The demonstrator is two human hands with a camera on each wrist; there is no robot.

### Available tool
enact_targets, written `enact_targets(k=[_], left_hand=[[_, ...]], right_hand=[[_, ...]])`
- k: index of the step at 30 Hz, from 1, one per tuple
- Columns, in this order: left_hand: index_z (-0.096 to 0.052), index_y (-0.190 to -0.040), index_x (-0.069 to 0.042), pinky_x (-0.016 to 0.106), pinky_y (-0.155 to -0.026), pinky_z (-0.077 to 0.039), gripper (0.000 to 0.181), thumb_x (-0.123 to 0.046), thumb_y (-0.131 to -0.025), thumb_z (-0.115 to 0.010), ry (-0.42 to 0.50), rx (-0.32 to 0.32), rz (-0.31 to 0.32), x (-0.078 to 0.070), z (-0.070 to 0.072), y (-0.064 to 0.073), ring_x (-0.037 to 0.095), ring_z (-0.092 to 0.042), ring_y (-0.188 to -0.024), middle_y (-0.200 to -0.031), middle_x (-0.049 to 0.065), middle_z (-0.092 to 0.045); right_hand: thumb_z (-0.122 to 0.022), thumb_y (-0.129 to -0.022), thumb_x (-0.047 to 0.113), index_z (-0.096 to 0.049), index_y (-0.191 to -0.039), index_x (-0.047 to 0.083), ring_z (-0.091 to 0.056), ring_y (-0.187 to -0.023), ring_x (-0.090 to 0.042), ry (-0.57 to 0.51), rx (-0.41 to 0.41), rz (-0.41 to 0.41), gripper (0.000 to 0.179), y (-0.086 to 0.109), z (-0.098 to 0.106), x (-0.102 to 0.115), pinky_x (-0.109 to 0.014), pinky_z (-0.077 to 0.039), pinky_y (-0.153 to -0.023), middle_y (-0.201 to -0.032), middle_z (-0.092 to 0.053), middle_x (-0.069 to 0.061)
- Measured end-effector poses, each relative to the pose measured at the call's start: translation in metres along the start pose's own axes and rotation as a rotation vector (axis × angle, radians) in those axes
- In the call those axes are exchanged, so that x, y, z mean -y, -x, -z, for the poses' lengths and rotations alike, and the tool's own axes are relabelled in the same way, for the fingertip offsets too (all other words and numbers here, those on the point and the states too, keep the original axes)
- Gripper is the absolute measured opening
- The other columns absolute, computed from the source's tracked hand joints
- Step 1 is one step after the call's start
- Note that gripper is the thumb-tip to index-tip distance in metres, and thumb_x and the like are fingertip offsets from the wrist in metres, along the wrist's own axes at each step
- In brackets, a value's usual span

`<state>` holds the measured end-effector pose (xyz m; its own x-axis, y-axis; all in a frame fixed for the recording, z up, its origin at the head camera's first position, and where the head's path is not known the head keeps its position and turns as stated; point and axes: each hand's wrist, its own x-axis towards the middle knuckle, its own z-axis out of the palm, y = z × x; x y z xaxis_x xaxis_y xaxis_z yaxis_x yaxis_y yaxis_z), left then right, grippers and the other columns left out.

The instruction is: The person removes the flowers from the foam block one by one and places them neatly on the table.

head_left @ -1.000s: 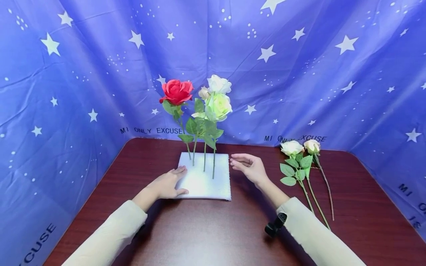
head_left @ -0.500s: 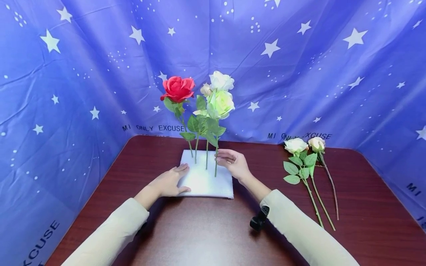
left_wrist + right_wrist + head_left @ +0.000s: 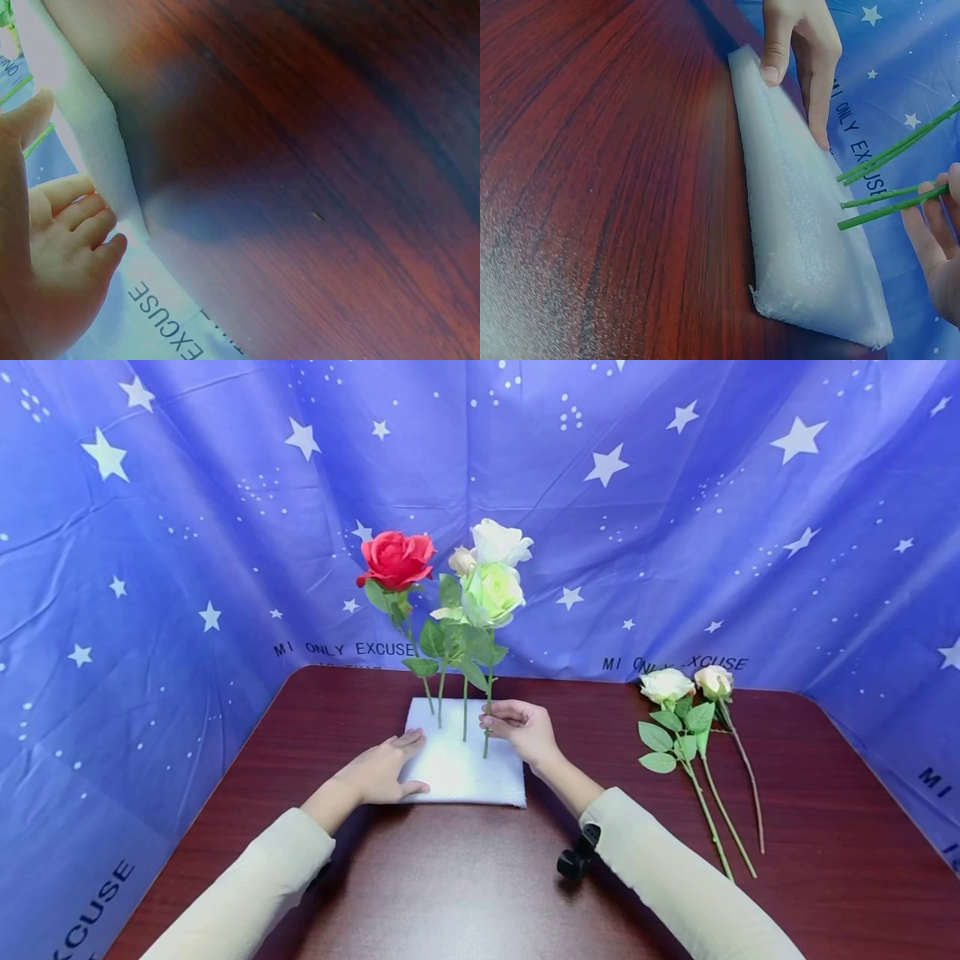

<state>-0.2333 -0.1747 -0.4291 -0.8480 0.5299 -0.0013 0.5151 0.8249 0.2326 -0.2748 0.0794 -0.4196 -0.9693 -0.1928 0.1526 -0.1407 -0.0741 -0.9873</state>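
On my feed, the left hand lay with fingers straight on the left edge of the white foam block. The right hand pinched the front stem standing in it. Loose cream roses lay well to the right on the table. I saw the pale-green rose partly blocking the white rose, before the starry curtain.
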Motion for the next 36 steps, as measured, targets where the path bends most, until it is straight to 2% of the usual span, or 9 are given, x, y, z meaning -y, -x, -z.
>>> enact_targets(k=[4,8,11,16,23,28,36], left_hand=[[-0.043,-0.140,0.007,0.049,-0.116,-0.035,0.078,-0.043,-0.085,-0.068,0.005,-0.003,-0.002,0.001,0.000,0.000,0.035,-0.039,-0.141,-0.149,0.023,-0.041],[-0.043,-0.141,0.007,0.049,-0.117,-0.034,0.079,-0.043,-0.085,-0.068,0.004,0.003,0.006,0.000,0.000,0.000,0.035,-0.038,-0.141,-0.150,0.023,-0.040],[-0.043,-0.140,0.007,0.049,-0.116,-0.035,0.078,-0.042,-0.085,-0.068,0.000,0.003,0.007,-0.001,0.000,0.000,0.034,-0.039,-0.141,-0.149,0.023,-0.041],[-0.044,-0.139,0.008,0.049,-0.115,-0.036,0.077,-0.040,-0.084,-0.070,-0.012,0.005,0.014,-0.006,0.002,-0.001,0.035,-0.040,-0.140,-0.149,0.024,-0.041],[-0.045,-0.139,0.008,0.050,-0.115,-0.037,0.077,-0.039,-0.083,-0.071,-0.018,-0.002,0.023,-0.005,0.004,0.001,0.036,-0.042,-0.139,-0.148,0.024,-0.043],[-0.044,-0.140,0.008,0.050,-0.115,-0.037,0.077,-0.039,-0.084,-0.070,-0.002,0.000,0.034,-0.004,0.004,0.003,0.036,-0.041,-0.139,-0.149,0.024,-0.041],[-0.044,-0.139,0.008,0.051,-0.115,-0.036,0.076,-0.038,-0.084,-0.070,-0.008,0.005,0.017,-0.005,0.003,0.001,0.036,-0.040,-0.140,-0.149,0.024,-0.041]], right_hand=[[-0.066,-0.081,-0.013,-0.060,-0.107,-0.022,-0.071,-0.072,-0.004,-0.030,-0.010,0.013,0.028,0.000,0.001,0.000,-0.029,-0.062,-0.071,-0.099,-0.071,-0.029],[-0.065,-0.081,-0.014,-0.059,-0.108,-0.023,-0.072,-0.072,-0.004,-0.068,-0.014,0.018,0.029,0.001,0.002,0.000,-0.028,-0.062,-0.070,-0.088,-0.077,-0.007],[-0.065,-0.081,-0.013,-0.059,-0.108,-0.024,-0.072,-0.073,-0.004,-0.073,-0.010,0.034,0.030,0.001,0.002,0.000,-0.029,-0.062,-0.070,-0.084,-0.077,0.001],[-0.065,-0.081,-0.013,-0.060,-0.107,-0.024,-0.072,-0.072,-0.005,-0.083,-0.038,0.043,0.029,-0.001,0.004,0.004,-0.031,-0.062,-0.071,-0.088,-0.077,-0.007],[-0.064,-0.084,-0.010,-0.057,-0.113,-0.024,-0.073,-0.074,-0.008,-0.121,-0.064,0.069,0.033,-0.010,0.008,0.025,-0.030,-0.062,-0.071,-0.078,-0.074,0.014],[-0.065,-0.083,-0.011,-0.058,-0.112,-0.024,-0.073,-0.074,-0.009,-0.136,-0.061,0.128,0.032,-0.010,0.016,0.040,-0.029,-0.062,-0.071,-0.079,-0.075,0.012],[-0.067,-0.081,-0.011,-0.059,-0.108,-0.024,-0.073,-0.071,-0.008,-0.106,-0.124,0.199,0.031,-0.001,0.035,0.047,-0.028,-0.061,-0.073,-0.079,-0.076,0.010]])
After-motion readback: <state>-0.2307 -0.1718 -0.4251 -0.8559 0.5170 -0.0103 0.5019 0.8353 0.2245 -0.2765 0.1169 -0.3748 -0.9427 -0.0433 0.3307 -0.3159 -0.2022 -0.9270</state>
